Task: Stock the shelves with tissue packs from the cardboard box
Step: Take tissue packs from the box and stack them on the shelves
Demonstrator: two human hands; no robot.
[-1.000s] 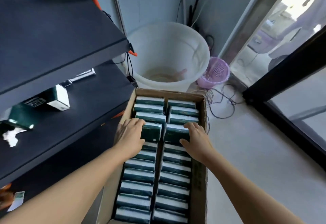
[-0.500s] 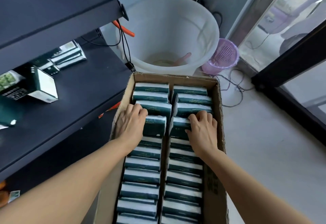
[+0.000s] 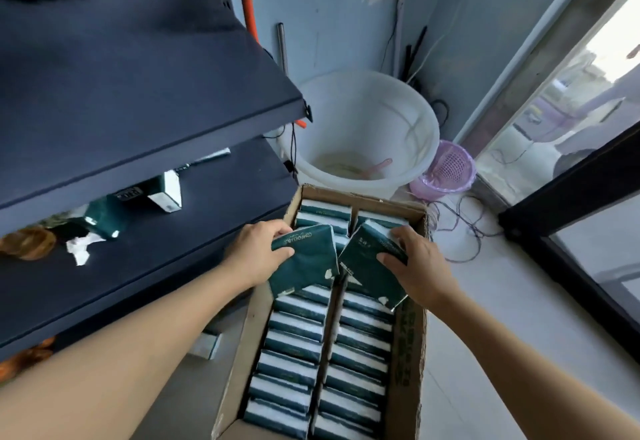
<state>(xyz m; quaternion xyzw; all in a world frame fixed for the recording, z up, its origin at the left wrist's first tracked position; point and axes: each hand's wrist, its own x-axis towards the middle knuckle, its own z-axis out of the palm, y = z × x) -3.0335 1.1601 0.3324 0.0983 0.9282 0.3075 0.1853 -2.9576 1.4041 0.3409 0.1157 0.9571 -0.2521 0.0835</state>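
An open cardboard box (image 3: 410, 346) on the floor holds two rows of dark green tissue packs (image 3: 294, 346) standing on edge. My left hand (image 3: 254, 249) grips one green pack (image 3: 304, 263) lifted above the left row. My right hand (image 3: 420, 266) grips a second green pack (image 3: 369, 263) raised over the right row. Both packs are tilted, and their inner edges nearly meet over the box's middle. To the left stands a dark blue shelf unit (image 3: 156, 266); several green packs (image 3: 104, 218) lie on its middle shelf.
A large white bucket (image 3: 363, 128) stands behind the box, with a small pink basket (image 3: 446, 173) and loose cables (image 3: 464, 228) to its right. A black-framed glass door (image 3: 581, 242) runs along the right. Another pack (image 3: 207, 346) lies on the floor left of the box.
Both hands were pressed down among the packs in the box. Each has now pulled one pack up out of its row. The camera has tilted up.
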